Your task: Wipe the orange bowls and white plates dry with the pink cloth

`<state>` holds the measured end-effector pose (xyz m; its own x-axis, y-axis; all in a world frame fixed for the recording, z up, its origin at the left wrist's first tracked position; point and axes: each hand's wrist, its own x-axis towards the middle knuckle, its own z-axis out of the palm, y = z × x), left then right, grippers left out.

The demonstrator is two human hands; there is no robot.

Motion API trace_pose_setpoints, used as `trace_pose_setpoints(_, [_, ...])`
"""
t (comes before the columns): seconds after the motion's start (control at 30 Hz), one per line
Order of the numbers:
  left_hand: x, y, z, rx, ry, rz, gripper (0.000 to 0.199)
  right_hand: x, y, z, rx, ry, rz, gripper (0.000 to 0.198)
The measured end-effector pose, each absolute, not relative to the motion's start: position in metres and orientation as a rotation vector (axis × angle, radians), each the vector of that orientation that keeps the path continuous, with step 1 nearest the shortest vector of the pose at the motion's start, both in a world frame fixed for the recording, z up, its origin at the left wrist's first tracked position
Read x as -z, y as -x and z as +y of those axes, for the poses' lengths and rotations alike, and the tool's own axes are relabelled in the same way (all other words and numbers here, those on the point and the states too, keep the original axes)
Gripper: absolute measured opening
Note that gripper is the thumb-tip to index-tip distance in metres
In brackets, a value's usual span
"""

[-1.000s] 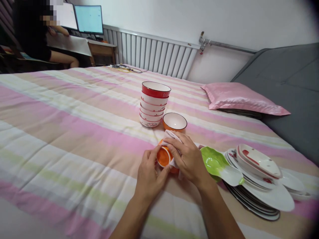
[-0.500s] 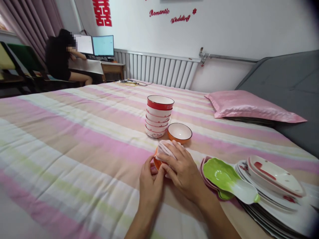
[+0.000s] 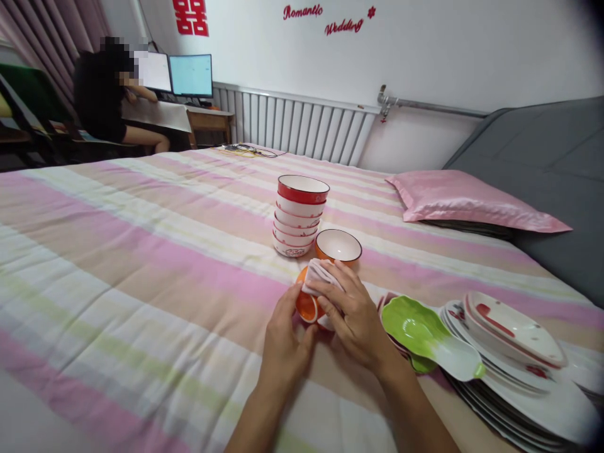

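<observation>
An orange bowl [image 3: 306, 306] is tilted between my two hands, its outside and pale foot ring facing me. My left hand [image 3: 289, 324] grips its left side, thumb below and fingers along the edge. A folded whitish cloth [image 3: 321, 277] lies under the fingers of my right hand [image 3: 352, 308], pressed on the bowl's upper right. Just beyond them a second orange bowl [image 3: 338, 245], white inside with a dark rim, stands upright. To its left rises a stack of white and red bowls [image 3: 301, 217].
At right lie a green leaf-shaped dish [image 3: 418, 324] and a pile of plates [image 3: 514, 371]. Striped bedding [image 3: 155, 270] spreads beneath everything. Farther off are a pink pillow [image 3: 472, 198], cables [image 3: 248, 151], a radiator [image 3: 302, 123], and a person [image 3: 101, 94] seated by two monitors.
The bowl in my hands has turned, so more of its orange outside and foot ring shows. My left fingers have shifted along it, and the view has tipped slightly downward.
</observation>
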<state>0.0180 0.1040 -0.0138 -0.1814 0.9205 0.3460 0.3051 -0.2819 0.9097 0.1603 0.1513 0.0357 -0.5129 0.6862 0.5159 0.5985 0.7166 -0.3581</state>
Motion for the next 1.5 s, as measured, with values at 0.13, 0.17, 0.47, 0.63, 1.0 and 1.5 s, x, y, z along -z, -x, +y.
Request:
trace_pose_setpoints(0.13, [0.015,-0.016,0.104,-1.492,-1.535,1.436,0.056,-0.035,-0.159,0.151,-0.163,0.976,-2.271,0.033])
trace_pose_setpoints(0.17, [0.016,-0.017,0.103,-1.498,-1.535,1.436,0.057,-0.035,-0.159,0.151,-0.16,0.975,-2.27,0.033])
trace_pose_setpoints(0.47, [0.022,-0.023,0.104,-1.568,-1.466,1.564,0.056,-0.034,-0.156,0.151,-0.158,0.959,-2.29,0.034])
trace_pose_setpoints(0.63, [0.025,-0.026,0.107,-1.641,-1.172,1.496,0.059,-0.029,-0.153,0.151,-0.178,0.945,-2.309,0.036])
trace_pose_setpoints(1.0, [0.013,-0.025,0.105,-1.649,-0.906,1.514,0.055,-0.022,-0.15,0.152,-0.27,0.889,-2.319,0.04])
trace_pose_setpoints(1.5, [0.014,-0.02,0.107,-1.624,-0.939,1.533,0.068,-0.021,-0.158,0.156,-0.661,0.869,-2.096,0.031])
